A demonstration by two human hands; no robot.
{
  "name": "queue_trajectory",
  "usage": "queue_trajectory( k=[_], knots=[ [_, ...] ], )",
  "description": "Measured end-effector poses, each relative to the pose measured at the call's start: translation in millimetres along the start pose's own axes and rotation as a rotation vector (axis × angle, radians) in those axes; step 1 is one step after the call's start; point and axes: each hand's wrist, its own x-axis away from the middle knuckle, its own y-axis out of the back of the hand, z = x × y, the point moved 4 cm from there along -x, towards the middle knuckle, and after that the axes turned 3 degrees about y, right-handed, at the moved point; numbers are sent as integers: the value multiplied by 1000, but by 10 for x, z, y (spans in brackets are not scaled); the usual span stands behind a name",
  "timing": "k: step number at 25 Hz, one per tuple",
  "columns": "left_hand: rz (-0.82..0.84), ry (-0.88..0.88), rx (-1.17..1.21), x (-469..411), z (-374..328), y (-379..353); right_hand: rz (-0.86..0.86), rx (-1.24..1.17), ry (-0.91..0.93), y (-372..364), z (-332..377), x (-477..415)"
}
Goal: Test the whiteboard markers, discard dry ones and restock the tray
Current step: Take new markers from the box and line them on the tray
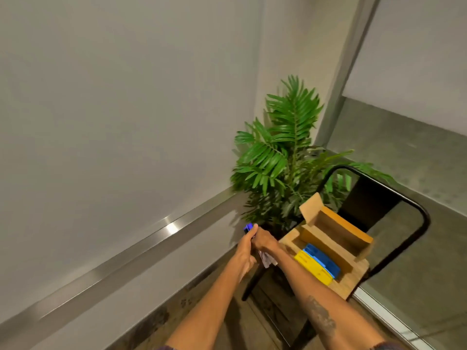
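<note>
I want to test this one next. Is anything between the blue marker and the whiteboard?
Nothing visible. The blue marker, gripped by the left hand and right hand, is held before the bare whiteboard; the plant stands off to the right.

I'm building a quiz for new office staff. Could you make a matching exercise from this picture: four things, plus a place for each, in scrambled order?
Things:
1 marker
2 cardboard box
3 yellow pack
4 plant

Places:
A inside the cardboard box
B behind the chair
C gripped by the left hand and right hand
D on the chair seat

Pairs: 1-C, 2-D, 3-A, 4-B
</note>
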Motion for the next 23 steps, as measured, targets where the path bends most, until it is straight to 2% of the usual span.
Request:
queue_trajectory(
  k=[6,9,12,23],
  knots=[
    [-116,-76,187,318,-146,1125,39,141,90,-916,904,206],
    [-285,-53,318,411,-143,1849,118,177,182,-1323,1427,385],
    [-357,-70,454,666,-192,2470,235,125,242,-1714,1914,598],
    [-415,-219,796,1894,-194,4969,531,141,562,-3377,3806,1792]
  ],
)
